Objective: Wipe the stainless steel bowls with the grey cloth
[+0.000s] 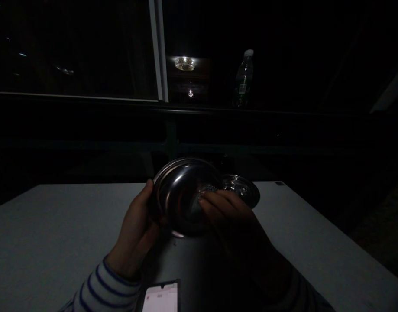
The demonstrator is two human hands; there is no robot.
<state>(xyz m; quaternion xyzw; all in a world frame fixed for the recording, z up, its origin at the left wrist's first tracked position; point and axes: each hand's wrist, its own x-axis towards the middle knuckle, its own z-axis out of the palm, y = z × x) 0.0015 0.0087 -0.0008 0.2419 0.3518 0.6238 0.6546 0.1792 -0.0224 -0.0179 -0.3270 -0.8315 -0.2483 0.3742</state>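
A shiny metal bowl [177, 188] is tilted above the white table, its hollow side apparently facing me. My left hand [137, 225] grips the bowl's left rim, thumb along the edge and fingers behind it. Against the bowl's inner surface, toward the right, press the bunched fingertips of my right hand [234, 216]. A small patch with a rough, mesh-like texture [209, 188] shows beside those fingertips; it is too dark to tell whether it is a held scrubber or part of the bowl. Behind my right hand a second metal dish [242, 188] rests on the table, partly covered.
Near the front edge of the white table [72, 225] lies a phone [160, 299] with its screen lit. Beyond the table, a clear plastic bottle [243, 82] with a white cap stands on a dark ledge by the window frame [159, 52]. The surroundings are very dark.
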